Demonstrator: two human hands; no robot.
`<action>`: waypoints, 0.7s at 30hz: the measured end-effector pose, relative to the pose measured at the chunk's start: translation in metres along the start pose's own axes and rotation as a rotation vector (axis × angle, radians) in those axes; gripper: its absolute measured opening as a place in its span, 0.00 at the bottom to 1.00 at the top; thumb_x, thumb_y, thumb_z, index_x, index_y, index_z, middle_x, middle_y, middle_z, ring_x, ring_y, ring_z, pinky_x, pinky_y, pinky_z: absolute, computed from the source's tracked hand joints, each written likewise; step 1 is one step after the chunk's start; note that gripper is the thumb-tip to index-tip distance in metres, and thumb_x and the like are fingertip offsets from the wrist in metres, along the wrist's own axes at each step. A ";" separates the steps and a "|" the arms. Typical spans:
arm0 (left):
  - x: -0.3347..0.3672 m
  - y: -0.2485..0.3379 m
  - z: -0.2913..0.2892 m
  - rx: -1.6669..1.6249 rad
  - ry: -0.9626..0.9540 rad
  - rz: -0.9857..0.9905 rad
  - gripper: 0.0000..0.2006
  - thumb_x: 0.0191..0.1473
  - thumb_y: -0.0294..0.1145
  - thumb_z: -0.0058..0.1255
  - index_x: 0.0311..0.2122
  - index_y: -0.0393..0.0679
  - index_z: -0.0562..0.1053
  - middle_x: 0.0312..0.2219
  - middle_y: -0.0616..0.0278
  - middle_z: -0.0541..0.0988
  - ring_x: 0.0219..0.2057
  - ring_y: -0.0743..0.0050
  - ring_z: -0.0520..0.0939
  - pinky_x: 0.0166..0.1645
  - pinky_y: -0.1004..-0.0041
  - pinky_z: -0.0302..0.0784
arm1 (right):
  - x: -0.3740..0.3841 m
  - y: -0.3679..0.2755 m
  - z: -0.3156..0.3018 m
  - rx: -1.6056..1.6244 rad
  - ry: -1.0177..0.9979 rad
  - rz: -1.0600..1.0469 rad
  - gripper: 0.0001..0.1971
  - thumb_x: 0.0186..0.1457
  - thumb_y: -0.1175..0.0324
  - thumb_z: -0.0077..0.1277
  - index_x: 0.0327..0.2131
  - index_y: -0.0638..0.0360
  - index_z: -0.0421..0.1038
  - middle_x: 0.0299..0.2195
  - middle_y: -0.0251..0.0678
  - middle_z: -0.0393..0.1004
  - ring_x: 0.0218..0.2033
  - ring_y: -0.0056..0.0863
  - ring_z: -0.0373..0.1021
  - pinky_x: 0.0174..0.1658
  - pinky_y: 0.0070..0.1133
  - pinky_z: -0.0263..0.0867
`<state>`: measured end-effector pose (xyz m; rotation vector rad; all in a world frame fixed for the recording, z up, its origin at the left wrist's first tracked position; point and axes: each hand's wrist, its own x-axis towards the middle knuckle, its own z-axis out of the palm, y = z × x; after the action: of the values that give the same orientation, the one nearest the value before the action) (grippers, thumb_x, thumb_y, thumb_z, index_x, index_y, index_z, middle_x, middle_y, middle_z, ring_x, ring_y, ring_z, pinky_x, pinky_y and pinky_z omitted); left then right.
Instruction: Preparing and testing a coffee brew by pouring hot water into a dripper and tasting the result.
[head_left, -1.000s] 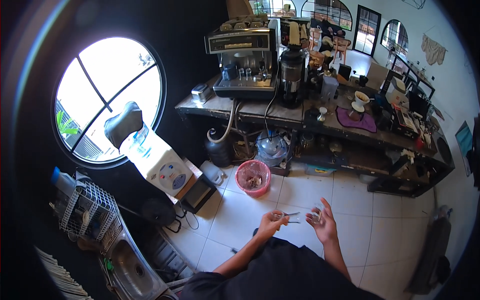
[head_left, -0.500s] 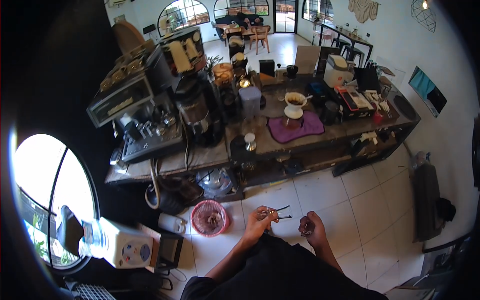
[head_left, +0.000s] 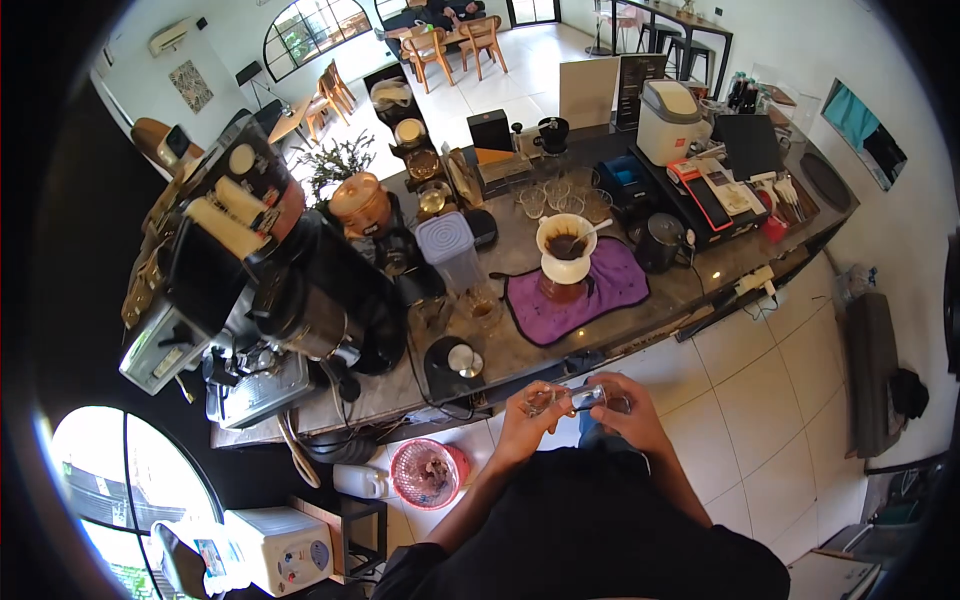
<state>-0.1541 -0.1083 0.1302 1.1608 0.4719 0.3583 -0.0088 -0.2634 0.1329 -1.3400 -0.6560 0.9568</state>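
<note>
My left hand (head_left: 524, 422) is closed around a clear glass (head_left: 543, 402), its fingers wrapped about the side. Close beside it, my right hand (head_left: 632, 410) grips another small clear glass (head_left: 617, 403). The two glasses are held near each other in front of my body, just off the counter's near edge; whether they touch is hard to make out. On the counter, a white coffee dripper (head_left: 566, 270) with dark wet grounds and a spoon sits on a glass server (head_left: 563, 291). Under the server lies a purple cloth (head_left: 617, 293).
Left on the counter (head_left: 640, 325) stand a coffee grinder (head_left: 310, 310) and an espresso machine (head_left: 165, 355). A lidded clear container (head_left: 448, 250), several glasses (head_left: 561, 196) and a black kettle (head_left: 661, 243) are near the cloth. A pink basket (head_left: 462, 470) stands on the floor beside a white jug (head_left: 358, 481).
My view has shifted closer to the counter. My hands have come together and risen, each still gripping its glass; before, they were apart, with the right glass held lower.
</note>
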 end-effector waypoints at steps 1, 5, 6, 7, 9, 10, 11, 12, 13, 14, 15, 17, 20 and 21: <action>0.017 0.003 0.004 0.001 0.020 0.028 0.10 0.57 0.30 0.57 0.42 0.38 0.75 0.27 0.61 0.81 0.20 0.87 0.69 0.25 0.82 0.61 | 0.019 -0.005 -0.012 0.008 0.002 0.010 0.25 0.51 0.74 0.63 0.54 0.56 0.69 0.27 0.25 0.70 0.23 0.11 0.65 0.25 0.14 0.60; 0.075 0.029 0.022 0.019 0.135 0.097 0.12 0.55 0.29 0.58 0.44 0.37 0.76 0.27 0.63 0.81 0.20 0.88 0.69 0.26 0.83 0.62 | 0.092 -0.052 -0.050 -0.173 -0.127 -0.158 0.25 0.48 0.71 0.65 0.51 0.56 0.71 0.32 0.25 0.71 0.32 0.11 0.64 0.34 0.14 0.60; 0.087 0.036 0.026 0.013 0.144 0.088 0.12 0.55 0.29 0.58 0.44 0.37 0.76 0.27 0.63 0.81 0.20 0.88 0.69 0.26 0.83 0.62 | 0.109 -0.067 -0.058 -0.163 -0.165 -0.160 0.25 0.48 0.71 0.65 0.51 0.56 0.71 0.32 0.25 0.72 0.32 0.11 0.64 0.34 0.13 0.60; 0.100 0.043 0.029 0.032 0.156 0.118 0.13 0.55 0.30 0.59 0.44 0.36 0.76 0.27 0.65 0.80 0.21 0.89 0.70 0.26 0.83 0.63 | 0.128 -0.077 -0.065 -0.163 -0.173 -0.149 0.25 0.48 0.71 0.65 0.51 0.56 0.71 0.32 0.25 0.72 0.32 0.11 0.64 0.34 0.13 0.60; 0.124 0.060 0.037 0.040 0.207 0.149 0.14 0.54 0.30 0.62 0.43 0.35 0.75 0.26 0.69 0.79 0.23 0.90 0.71 0.27 0.85 0.64 | 0.163 -0.097 -0.080 -0.221 -0.313 -0.260 0.26 0.50 0.71 0.63 0.54 0.55 0.70 0.32 0.24 0.72 0.32 0.11 0.64 0.34 0.13 0.60; 0.133 0.067 0.040 0.029 0.227 0.142 0.14 0.54 0.30 0.62 0.43 0.35 0.75 0.26 0.69 0.79 0.23 0.90 0.71 0.27 0.85 0.64 | 0.176 -0.108 -0.085 -0.221 -0.331 -0.244 0.26 0.50 0.71 0.63 0.54 0.55 0.70 0.32 0.24 0.72 0.32 0.11 0.64 0.34 0.13 0.60; 0.144 0.075 0.042 0.072 0.259 0.173 0.14 0.53 0.31 0.62 0.43 0.35 0.76 0.26 0.68 0.80 0.22 0.89 0.72 0.27 0.84 0.64 | 0.189 -0.121 -0.091 -0.242 -0.384 -0.210 0.26 0.50 0.72 0.62 0.55 0.55 0.69 0.33 0.24 0.72 0.32 0.11 0.65 0.34 0.14 0.60; 0.153 0.083 0.044 0.115 0.290 0.203 0.14 0.53 0.32 0.61 0.42 0.35 0.76 0.26 0.66 0.80 0.22 0.87 0.73 0.27 0.84 0.65 | 0.202 -0.130 -0.097 -0.263 -0.436 -0.176 0.27 0.51 0.72 0.62 0.56 0.54 0.68 0.33 0.24 0.72 0.32 0.10 0.65 0.35 0.14 0.60; 0.160 0.092 0.043 0.081 0.280 0.185 0.15 0.52 0.30 0.64 0.43 0.36 0.76 0.29 0.69 0.80 0.27 0.90 0.74 0.31 0.84 0.67 | 0.216 -0.132 -0.102 -0.316 -0.468 -0.238 0.25 0.52 0.72 0.61 0.55 0.55 0.69 0.36 0.24 0.73 0.33 0.10 0.65 0.35 0.14 0.60; 0.170 0.099 0.043 0.075 0.295 0.185 0.15 0.52 0.30 0.64 0.43 0.36 0.76 0.29 0.69 0.80 0.27 0.90 0.74 0.31 0.84 0.67 | 0.228 -0.137 -0.106 -0.318 -0.483 -0.231 0.25 0.52 0.72 0.61 0.55 0.55 0.69 0.36 0.24 0.73 0.33 0.10 0.65 0.35 0.14 0.60; 0.182 0.106 0.043 0.137 0.288 0.261 0.15 0.51 0.31 0.65 0.42 0.36 0.76 0.29 0.69 0.80 0.28 0.88 0.75 0.33 0.83 0.68 | 0.240 -0.145 -0.107 -0.290 -0.502 -0.256 0.23 0.51 0.72 0.61 0.52 0.56 0.70 0.39 0.25 0.73 0.34 0.11 0.65 0.36 0.14 0.61; 0.201 0.120 0.036 0.267 0.277 0.306 0.15 0.49 0.33 0.66 0.41 0.38 0.77 0.32 0.67 0.80 0.31 0.83 0.77 0.38 0.79 0.71 | 0.262 -0.149 -0.112 -0.272 -0.501 -0.398 0.17 0.51 0.70 0.63 0.45 0.58 0.72 0.46 0.31 0.72 0.35 0.13 0.66 0.39 0.16 0.62; 0.235 0.132 0.018 0.417 0.321 0.459 0.12 0.51 0.34 0.65 0.38 0.40 0.77 0.29 0.69 0.78 0.30 0.84 0.75 0.36 0.80 0.70 | 0.298 -0.146 -0.121 -0.220 -0.426 -0.509 0.15 0.51 0.69 0.63 0.42 0.60 0.73 0.48 0.35 0.71 0.33 0.13 0.67 0.35 0.15 0.63; 0.250 0.132 0.007 0.407 0.326 0.452 0.12 0.51 0.34 0.65 0.38 0.40 0.77 0.29 0.69 0.78 0.30 0.84 0.75 0.36 0.80 0.70 | 0.302 -0.161 -0.126 -0.119 -0.372 -0.201 0.16 0.51 0.68 0.63 0.43 0.59 0.73 0.45 0.34 0.73 0.28 0.12 0.66 0.27 0.13 0.62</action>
<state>0.0581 0.0593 0.2136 1.6179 0.5808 0.8815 0.2765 -0.0594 0.2335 -1.1804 -1.1246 1.0234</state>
